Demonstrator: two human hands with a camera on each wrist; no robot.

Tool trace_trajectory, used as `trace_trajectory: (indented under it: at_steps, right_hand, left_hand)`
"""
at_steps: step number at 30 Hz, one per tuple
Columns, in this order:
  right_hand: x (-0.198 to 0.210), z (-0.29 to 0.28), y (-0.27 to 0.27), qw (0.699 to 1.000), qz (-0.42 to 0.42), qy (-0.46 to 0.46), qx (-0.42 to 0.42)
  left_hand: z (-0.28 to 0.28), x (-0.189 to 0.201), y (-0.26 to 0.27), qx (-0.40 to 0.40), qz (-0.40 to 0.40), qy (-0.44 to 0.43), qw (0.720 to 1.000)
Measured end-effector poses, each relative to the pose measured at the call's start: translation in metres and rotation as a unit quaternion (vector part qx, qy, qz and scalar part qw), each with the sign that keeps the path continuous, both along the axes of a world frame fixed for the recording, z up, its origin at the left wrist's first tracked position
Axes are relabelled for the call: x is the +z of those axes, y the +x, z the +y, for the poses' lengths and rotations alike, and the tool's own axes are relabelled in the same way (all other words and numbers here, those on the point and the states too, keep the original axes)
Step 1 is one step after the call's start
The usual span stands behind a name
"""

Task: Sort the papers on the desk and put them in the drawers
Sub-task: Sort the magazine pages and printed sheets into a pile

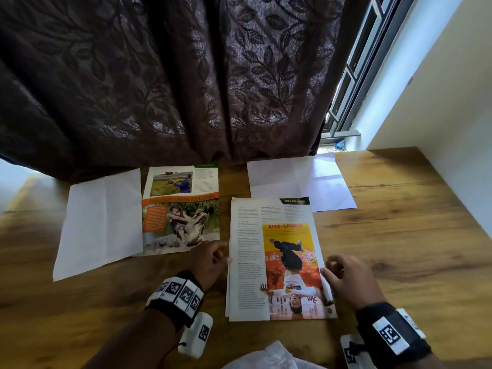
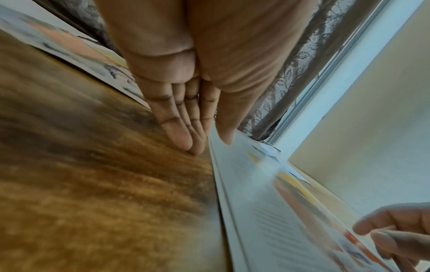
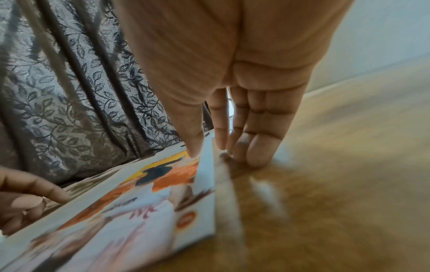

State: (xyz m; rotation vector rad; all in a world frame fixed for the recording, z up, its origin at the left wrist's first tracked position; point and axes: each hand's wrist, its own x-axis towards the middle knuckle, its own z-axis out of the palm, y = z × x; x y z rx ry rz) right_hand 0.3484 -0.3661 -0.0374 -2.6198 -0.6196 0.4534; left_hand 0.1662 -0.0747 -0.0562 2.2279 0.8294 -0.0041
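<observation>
A stack of magazine pages (image 1: pixel 277 259), topped by a yellow-orange "Head-spinner" picture, lies mid-desk. My left hand (image 1: pixel 221 258) is at its left edge. In the left wrist view the straight fingers (image 2: pixel 184 139) touch the wood beside the stack (image 2: pixel 267 211) and the thumb lies on top. My right hand (image 1: pixel 330 267) is at the right edge. There the thumb presses the top page (image 3: pixel 139 211), whose edge curls up between thumb and fingers (image 3: pixel 253 152), and the fingertips rest on the desk. Farther left lie a crocodile page (image 1: pixel 183 209) and a white sheet (image 1: pixel 101 222). Another white sheet (image 1: pixel 298 179) lies behind.
The wooden desk (image 1: pixel 399 235) ends at a pale wall (image 1: pixel 439 102) on the right. A dark leaf-patterned curtain (image 1: pixel 173 75) hangs along the back, with a window (image 1: pixel 354 75) beside it. Something white and crumpled (image 1: pixel 269 358) shows at the near edge.
</observation>
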Motion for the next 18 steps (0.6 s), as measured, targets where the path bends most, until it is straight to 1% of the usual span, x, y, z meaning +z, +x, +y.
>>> trace_trajectory:
  at_steps: [2,6,11,15,18]
  right_hand:
    - [0.003,-0.011,-0.005,0.999,0.018,-0.031,0.013]
    - [0.007,-0.022,-0.018,0.998,0.039,-0.043,0.016]
    - [0.006,-0.017,-0.025,0.999,0.038,-0.03,-0.005]
    - [0.009,-0.015,-0.024,0.999,0.035,-0.01,-0.019]
    - [0.007,-0.018,-0.027,1.0,0.022,0.015,0.001]
  left_hand:
    - [-0.007,-0.001,-0.005,0.027,0.01,-0.042,0.999]
    - [-0.021,0.002,-0.006,0.062,0.009,-0.113,0.992]
    - [-0.027,0.007,-0.005,0.071,-0.001,-0.127,0.989]
    - [-0.027,0.001,-0.006,0.116,0.003,-0.136,0.984]
    - [-0.025,-0.003,-0.007,0.097,0.004,-0.121,0.988]
